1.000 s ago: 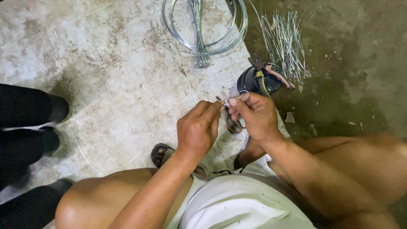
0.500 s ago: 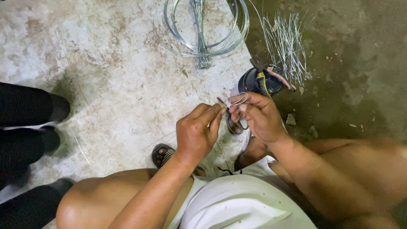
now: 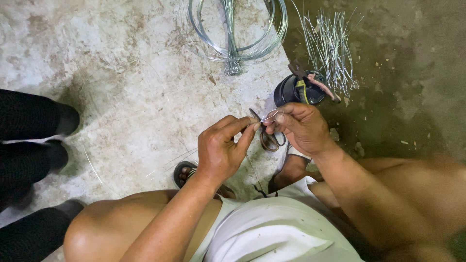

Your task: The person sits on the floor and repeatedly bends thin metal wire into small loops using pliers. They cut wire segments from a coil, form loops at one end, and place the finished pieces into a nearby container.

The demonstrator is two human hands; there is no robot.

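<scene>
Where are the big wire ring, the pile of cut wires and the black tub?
wire ring (image 3: 276,34), head view, on its right curve.
cut wires (image 3: 330,48), head view, middle of the pile.
black tub (image 3: 287,91), head view, on its left wall.

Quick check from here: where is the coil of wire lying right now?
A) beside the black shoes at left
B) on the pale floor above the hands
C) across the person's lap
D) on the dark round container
B: the coil of wire lies flat on the pale floor, beyond both hands.

Rough workshop floor, stained concrete (image 3: 121,87), wire coil (image 3: 238,34), cut wires (image 3: 330,48)
</scene>
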